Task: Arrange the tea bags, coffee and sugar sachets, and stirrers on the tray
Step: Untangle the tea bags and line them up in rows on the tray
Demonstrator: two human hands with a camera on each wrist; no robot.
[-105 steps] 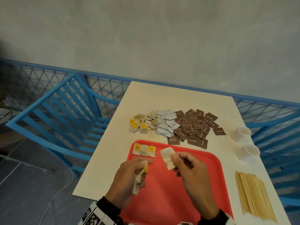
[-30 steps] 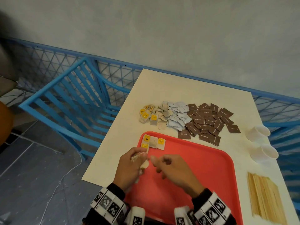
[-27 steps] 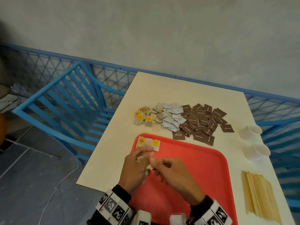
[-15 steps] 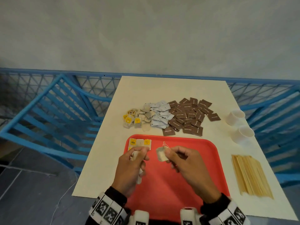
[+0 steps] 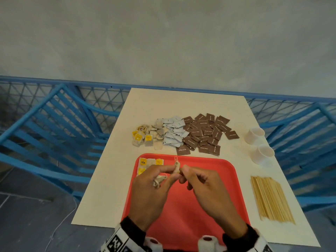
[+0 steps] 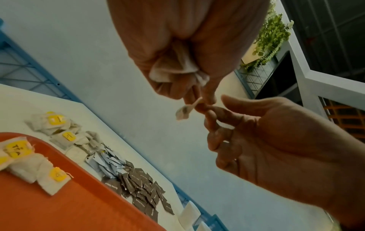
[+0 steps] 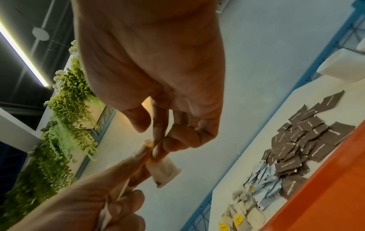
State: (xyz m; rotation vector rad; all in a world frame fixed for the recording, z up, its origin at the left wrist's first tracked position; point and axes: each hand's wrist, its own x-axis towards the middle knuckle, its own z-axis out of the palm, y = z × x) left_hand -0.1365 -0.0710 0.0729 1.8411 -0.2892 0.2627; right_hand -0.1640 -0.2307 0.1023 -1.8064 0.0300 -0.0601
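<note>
- Left hand fingers grip spare tea bags, pinch one tea bag w/ right hand fingers above tray
- Risk: string snags, bag tears or drops askew

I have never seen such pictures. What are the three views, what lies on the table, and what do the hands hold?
No machine here: a person works with bare hands. One camera sits on the head, one on each wrist. On the table lie a red tray with a few tea bags, loose tea bags, pale sachets, brown sachets, two white cups and wooden stirrers. The left hand grips a crumpled tea bag; both it and the right hand pinch another tea bag between them.
</note>
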